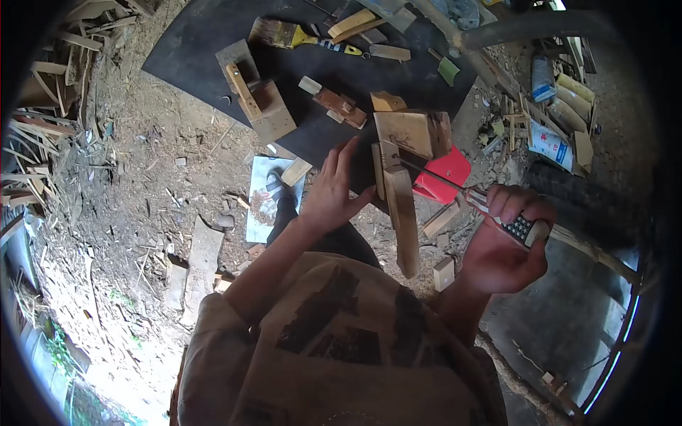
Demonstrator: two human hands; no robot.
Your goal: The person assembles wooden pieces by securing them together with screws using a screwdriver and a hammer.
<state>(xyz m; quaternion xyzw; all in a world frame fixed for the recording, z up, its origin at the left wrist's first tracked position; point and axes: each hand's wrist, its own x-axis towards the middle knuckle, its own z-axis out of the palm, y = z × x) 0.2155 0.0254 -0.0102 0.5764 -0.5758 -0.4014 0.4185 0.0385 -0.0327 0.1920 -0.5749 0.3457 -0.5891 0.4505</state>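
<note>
My left hand (pixel 329 193) is held flat, fingers spread, with its thumb close to the edge of a long wooden piece (pixel 403 220). Nothing is in that hand. A larger wooden block (pixel 406 133) adjoins the upper end of the long piece. In my right hand (pixel 506 259) is a screwdriver-like tool (pixel 455 186) with a long thin metal shaft and a dark, white-dotted handle (pixel 520 228). Its shaft points up and left, and the tip end overlaps the wood just below the block.
A dark tabletop (pixel 192 50) carries a paintbrush (pixel 284 35), a wooden assembly (pixel 259 99) and a small wooden plane-like piece (pixel 332 101). Beyond the block lies a red plastic object (pixel 447 174). Wood scraps and shavings litter the ground (pixel 163 135); bags (pixel 550 145) stand at right.
</note>
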